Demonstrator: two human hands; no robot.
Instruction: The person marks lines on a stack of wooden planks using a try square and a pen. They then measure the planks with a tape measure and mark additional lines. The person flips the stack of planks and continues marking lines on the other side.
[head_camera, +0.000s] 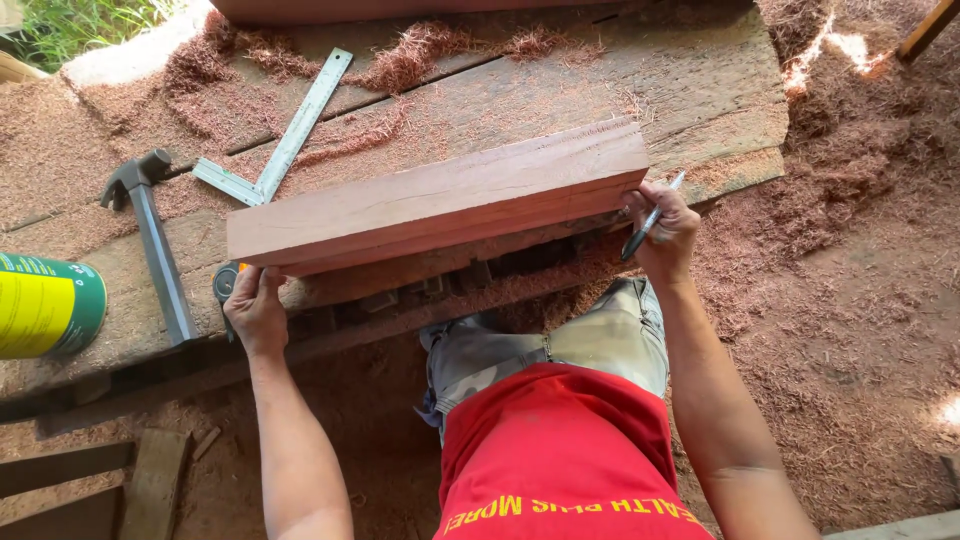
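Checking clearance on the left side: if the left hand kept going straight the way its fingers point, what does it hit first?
The left hand points up-frame and already touches the end of the reddish wood block, so the block comes first. The steel square lies beyond it; depth is hard to judge.

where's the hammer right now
In the head view the hammer lies on the workbench at the left, between the yellow-green can and the metal square, just left of the left hand gripping the wood block.
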